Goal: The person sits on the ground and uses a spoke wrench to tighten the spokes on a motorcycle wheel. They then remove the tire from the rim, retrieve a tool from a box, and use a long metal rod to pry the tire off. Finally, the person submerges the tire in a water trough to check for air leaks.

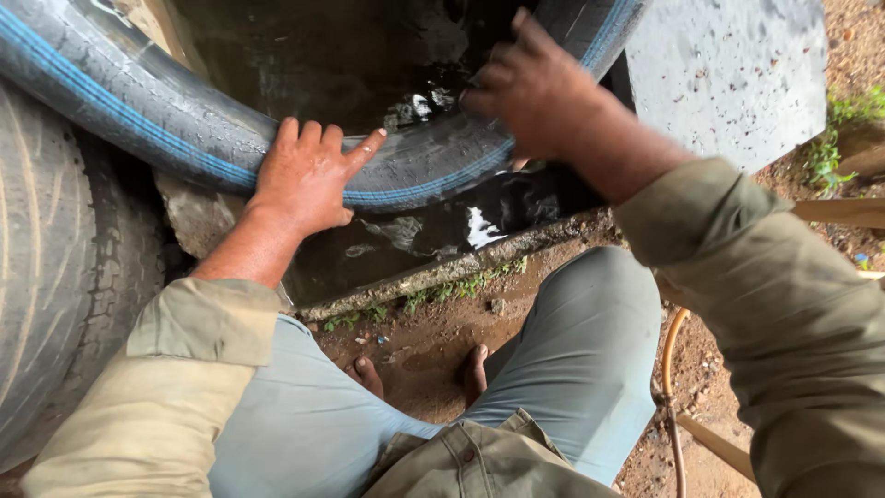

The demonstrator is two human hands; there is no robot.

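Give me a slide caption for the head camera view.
Both hands, left hand and right hand, press a black inner tube with blue stripes over a water trough.

Inner tube: black rubber, wet and faintly glossy, smooth, with thin blue stripes along its length.
Tyre: grey rubber, matt, dusty, with a ribbed and blocky tread.
Water trough: rough concrete rim with chipped, mossy edge; the dark water inside shows glossy reflections.
Slab: pale grey concrete, matt, pitted and speckled.
Ground: reddish earth, damp, gritty and matt.
Sleeves: olive woven cloth, matt, creased.
Trousers: grey-blue cloth, smooth and matt.
Hose: orange-tan, smooth; material unclear.
Plank: bare wood, matt.
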